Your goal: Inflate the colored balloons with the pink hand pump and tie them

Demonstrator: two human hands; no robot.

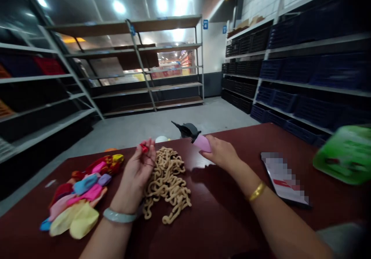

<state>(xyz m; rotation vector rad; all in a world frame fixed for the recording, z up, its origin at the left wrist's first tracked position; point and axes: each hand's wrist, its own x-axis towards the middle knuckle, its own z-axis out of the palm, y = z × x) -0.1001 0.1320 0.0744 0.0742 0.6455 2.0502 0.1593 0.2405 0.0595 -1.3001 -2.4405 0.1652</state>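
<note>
My left hand is raised over the table, its fingertips pinching a small red piece, perhaps cloth. Directly beside and below it lies a heap of curly tan cord. My right hand grips a pink thing with a black, pointed part at its far end; its exact kind is unclear. To the left of my left hand is a pile of colourful soft pieces in yellow, pink, blue and red.
A phone, partly pixelated, rests on the dark red table at right. Farther right is a green plastic package. Metal shelves stand behind, and racks with dark blue crates line the right.
</note>
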